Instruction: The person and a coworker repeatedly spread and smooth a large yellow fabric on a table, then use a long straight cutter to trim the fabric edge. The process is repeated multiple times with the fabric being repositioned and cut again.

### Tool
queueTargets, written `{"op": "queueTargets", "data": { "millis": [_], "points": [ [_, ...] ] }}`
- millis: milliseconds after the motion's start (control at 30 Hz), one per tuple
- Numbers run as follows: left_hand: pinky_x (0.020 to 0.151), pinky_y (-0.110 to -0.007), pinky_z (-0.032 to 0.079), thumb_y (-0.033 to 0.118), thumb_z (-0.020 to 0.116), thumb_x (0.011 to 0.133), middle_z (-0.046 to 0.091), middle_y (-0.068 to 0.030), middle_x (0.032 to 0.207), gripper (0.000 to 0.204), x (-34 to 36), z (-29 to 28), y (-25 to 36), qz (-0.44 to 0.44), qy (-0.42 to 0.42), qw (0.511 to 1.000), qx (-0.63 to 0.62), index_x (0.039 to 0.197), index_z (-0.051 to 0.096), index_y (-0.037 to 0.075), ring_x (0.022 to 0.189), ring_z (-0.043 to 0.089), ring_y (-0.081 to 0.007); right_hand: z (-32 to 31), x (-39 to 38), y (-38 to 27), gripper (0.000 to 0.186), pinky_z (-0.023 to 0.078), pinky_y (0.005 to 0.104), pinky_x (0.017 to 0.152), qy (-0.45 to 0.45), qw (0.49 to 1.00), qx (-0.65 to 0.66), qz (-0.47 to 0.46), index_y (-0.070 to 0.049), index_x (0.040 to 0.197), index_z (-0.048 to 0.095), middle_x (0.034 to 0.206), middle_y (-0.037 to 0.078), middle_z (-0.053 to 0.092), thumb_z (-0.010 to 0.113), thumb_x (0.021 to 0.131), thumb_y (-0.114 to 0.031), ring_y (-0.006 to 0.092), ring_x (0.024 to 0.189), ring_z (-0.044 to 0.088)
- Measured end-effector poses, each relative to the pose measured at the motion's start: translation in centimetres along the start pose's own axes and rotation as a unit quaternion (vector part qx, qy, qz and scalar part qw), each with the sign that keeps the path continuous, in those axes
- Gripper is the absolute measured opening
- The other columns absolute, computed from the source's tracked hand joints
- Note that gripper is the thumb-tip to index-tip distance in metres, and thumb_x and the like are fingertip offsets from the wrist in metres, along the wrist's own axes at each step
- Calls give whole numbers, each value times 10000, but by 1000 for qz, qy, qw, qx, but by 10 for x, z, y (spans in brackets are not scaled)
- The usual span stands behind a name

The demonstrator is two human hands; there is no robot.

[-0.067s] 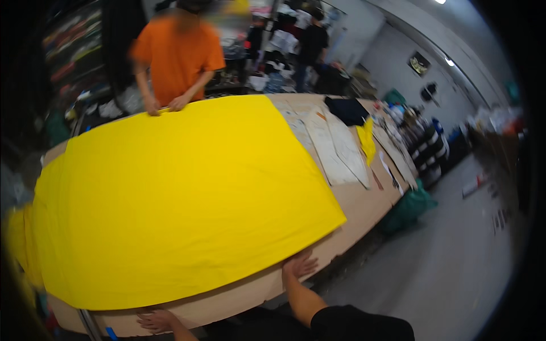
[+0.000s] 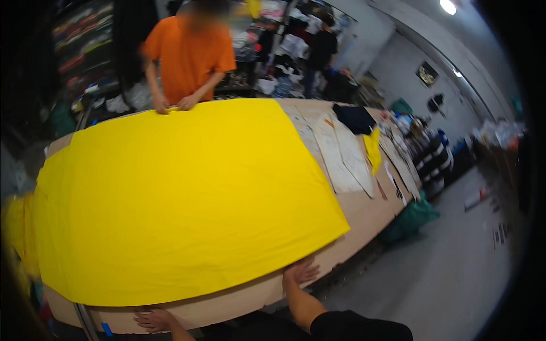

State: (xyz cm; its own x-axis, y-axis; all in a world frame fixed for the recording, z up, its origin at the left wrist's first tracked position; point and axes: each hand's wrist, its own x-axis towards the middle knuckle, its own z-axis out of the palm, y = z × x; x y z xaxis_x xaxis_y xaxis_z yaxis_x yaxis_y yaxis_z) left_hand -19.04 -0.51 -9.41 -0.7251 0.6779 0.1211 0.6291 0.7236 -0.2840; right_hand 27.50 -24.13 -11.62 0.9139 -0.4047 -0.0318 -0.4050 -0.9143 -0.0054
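Note:
A large sheet of bright yellow fabric [image 2: 187, 204] lies spread over the brown-topped table [image 2: 227, 310]. My left hand [image 2: 153, 320] rests on the bare strip of tabletop below the fabric's near edge, its fingers spread. Farther right, my right hand [image 2: 301, 271] lies flat beside that same edge, fingers apart, near the fabric's right corner. Neither hand holds anything. Across the table, a person in an orange shirt [image 2: 190, 57] has both hands at the fabric's far edge, where it looks bunched or gathered.
Pale paper pattern pieces [image 2: 347, 159], a dark cloth [image 2: 354, 118], a yellow scrap [image 2: 372, 150] and scissors [image 2: 398, 193] lie on the table's right part. A metal rail [image 2: 85, 321] crosses the near left end. A green bag [image 2: 412, 219] sits beside the table; another person [image 2: 321, 54] stands behind.
The whole view has shifted slightly, so the far part of the scene sits a little lower and to the right. My hands stay in place on the table.

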Motion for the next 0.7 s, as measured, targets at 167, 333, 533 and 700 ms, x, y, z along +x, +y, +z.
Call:
{"op": "queueTargets", "data": {
  "millis": [167,333,533,700],
  "points": [
    [1245,-515,286,439,643,1050,237,-32,1750,782,5,-5,14,-19,-59,998,-19,1689,231,261,1598,269,-239,31,15,-4,879,133,524,1315,72,993,-82,32,-271,1706,227,1783,139,137,587,991,-634,376,1640,143],
    [1208,-538,370,410,534,1103,332,-46,1725,638,12,18,10,-7,14,998,-57,1669,302,229,1567,357,-268,42,14,0,928,143,532,1308,206,973,-105,-5,-246,1708,227,1768,178,160,564,961,-681,416,1625,160],
    [1182,-566,359,397,481,1094,390,-77,1686,544,9,7,14,1,-25,999,-40,1597,404,201,1536,390,-304,29,-2,-1,950,140,540,1307,134,990,-30,-9,-237,1708,227,1762,192,162,576,948,-690,428,1621,159],
    [1187,-564,352,393,487,1092,377,-80,1690,554,-5,-10,29,63,-13,997,-36,1601,392,197,1541,377,-306,6,-8,-2,968,138,546,1306,106,994,-7,-17,-231,1707,227,1758,203,165,585,937,-697,439,1617,159]
  ]
}}
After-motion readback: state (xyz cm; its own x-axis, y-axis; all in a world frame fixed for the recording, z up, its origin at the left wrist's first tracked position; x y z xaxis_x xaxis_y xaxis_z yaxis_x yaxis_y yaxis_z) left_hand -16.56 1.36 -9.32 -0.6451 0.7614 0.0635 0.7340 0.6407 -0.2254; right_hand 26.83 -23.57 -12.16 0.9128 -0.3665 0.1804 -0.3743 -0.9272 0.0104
